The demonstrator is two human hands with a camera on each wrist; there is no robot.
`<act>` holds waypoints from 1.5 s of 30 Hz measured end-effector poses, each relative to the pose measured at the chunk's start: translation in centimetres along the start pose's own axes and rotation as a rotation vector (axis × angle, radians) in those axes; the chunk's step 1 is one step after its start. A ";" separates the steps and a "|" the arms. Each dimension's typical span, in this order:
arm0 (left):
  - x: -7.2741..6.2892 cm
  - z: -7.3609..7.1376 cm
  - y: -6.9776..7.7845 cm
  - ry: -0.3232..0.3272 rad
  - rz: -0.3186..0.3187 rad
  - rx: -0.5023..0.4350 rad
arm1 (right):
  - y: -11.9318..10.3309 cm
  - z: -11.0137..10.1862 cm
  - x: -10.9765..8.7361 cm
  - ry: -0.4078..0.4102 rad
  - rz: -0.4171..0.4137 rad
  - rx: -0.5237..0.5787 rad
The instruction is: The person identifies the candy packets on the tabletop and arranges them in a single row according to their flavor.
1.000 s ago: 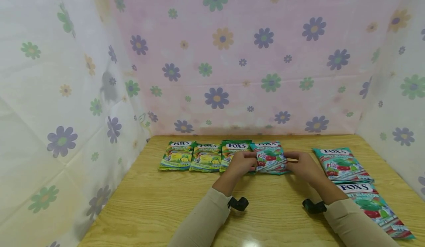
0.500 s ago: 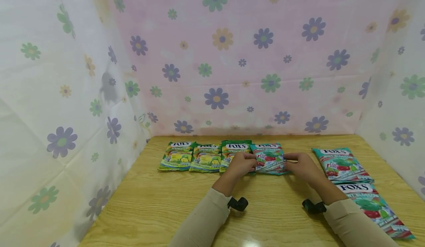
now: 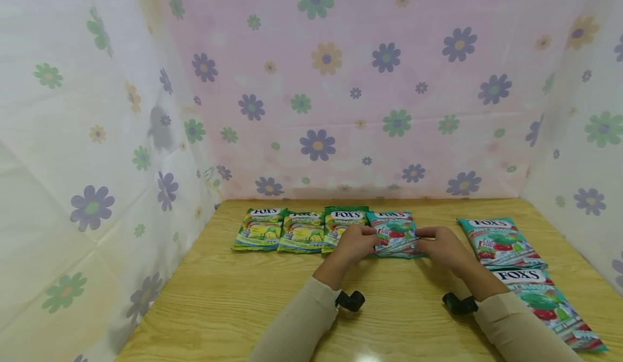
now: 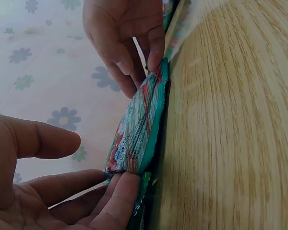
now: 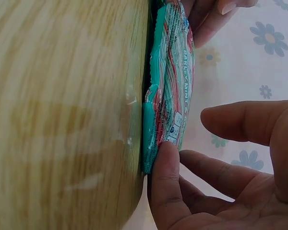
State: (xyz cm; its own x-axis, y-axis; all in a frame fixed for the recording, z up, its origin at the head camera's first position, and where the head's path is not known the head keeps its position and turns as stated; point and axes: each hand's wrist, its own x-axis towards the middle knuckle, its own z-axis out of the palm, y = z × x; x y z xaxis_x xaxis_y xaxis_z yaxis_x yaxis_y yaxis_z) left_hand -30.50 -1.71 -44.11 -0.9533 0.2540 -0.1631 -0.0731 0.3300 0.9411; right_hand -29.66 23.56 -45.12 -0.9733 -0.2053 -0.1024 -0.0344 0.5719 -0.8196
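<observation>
While both hands are set at the mint packet (image 3: 395, 233), the left hand (image 3: 356, 243) is seen at its left edge and the right hand (image 3: 442, 245) at its right edge. In the left wrist view the left fingertips (image 4: 120, 191) are laid against the packet's near end, with the thumb held apart and straight. In the right wrist view the right fingertips (image 5: 165, 177) are likewise pressed to the packet's end, thumb lifted clear. Neither hand is curled round the packet; the fingers are relaxed and merely touching it. The packet is lying flat on the table (image 3: 253, 297), in the back row, just beside the third green packet (image 3: 340, 222). Two further green packets (image 3: 260, 228) (image 3: 303, 231) are ranged to the left of that one, edge to edge. Two more mint packets (image 3: 498, 242) (image 3: 545, 302) are placed well apart at the right, one behind the other. A black wrist device (image 3: 351, 300) is noted at each beige sleeve (image 3: 297, 329). The table is enclosed on three sides by a flowered sheet (image 3: 316, 80).
</observation>
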 end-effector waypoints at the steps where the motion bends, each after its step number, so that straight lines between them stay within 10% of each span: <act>1: 0.0 0.0 0.0 -0.001 0.003 0.005 | 0.0 0.0 0.0 0.000 -0.002 0.001; 45: -0.3 1.7 2.0 0.082 0.059 0.095 | -2.3 -3.9 -2.4 -0.075 -0.040 0.101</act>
State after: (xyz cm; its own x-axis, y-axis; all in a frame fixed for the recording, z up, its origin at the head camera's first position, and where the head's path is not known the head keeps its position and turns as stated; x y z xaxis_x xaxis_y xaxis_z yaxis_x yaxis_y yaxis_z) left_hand -29.83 0.41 -42.71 -0.9762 0.2014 -0.0800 0.0078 0.4020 0.9156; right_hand -28.10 25.91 -40.81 -0.9518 -0.2872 -0.1073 -0.0461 0.4803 -0.8759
